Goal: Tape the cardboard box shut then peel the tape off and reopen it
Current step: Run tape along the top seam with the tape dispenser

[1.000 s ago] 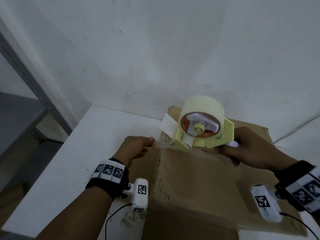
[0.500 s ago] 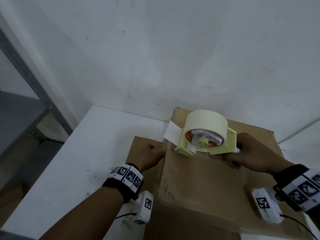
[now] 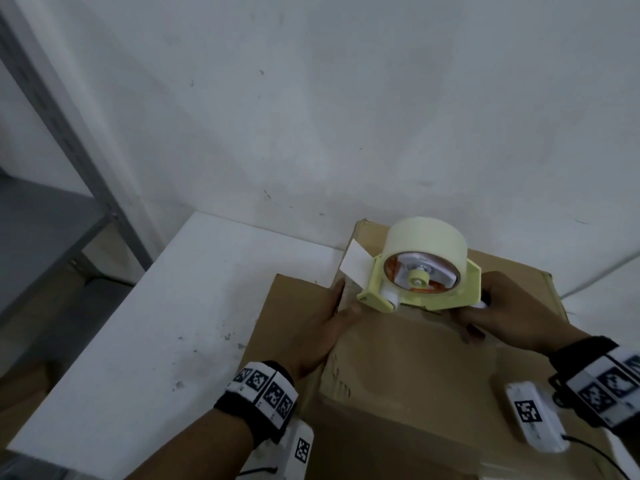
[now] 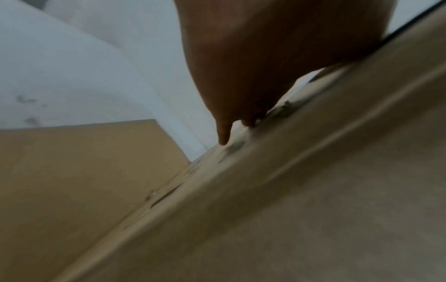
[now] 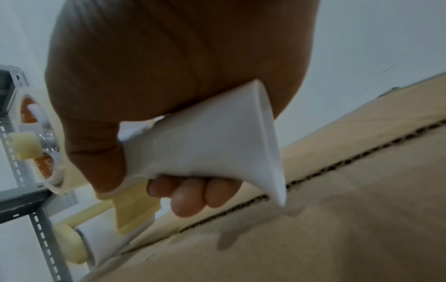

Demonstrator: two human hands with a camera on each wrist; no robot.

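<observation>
The cardboard box (image 3: 433, 368) is set on the white table (image 3: 166, 323), at about five o'clock in the head view and close under the wall (image 3: 346, 116), with a side flap (image 3: 287, 306) hanging out flat toward nine o'clock. The tape dispenser (image 3: 422, 275) is held at the left end of the box top, its roller resting at the seam, and its white handle (image 5: 205, 145) is wrapped by the curled fingers (image 5: 190, 194) and thumb of the right hand (image 3: 512, 313). The left hand (image 3: 329, 327) is laid against the left edge of the box at about nine o'clock from the dispenser, the thumb resting on the top face and the fingers (image 4: 223, 133) kept fairly straight down the side wall; nothing is gripped by it. A loose white tab of tape (image 3: 356, 266) is seen sticking out past the dispenser at ten o'clock. The step in hand is judged to be the start of taping: the tape end is being anchored at the box edge. For the next move, the dispenser would need to be drawn along the corrugated seam (image 5: 337, 167) toward three o'clock with steady downward pressure, while the box is braced by the left hand so that it is not dragged.
</observation>
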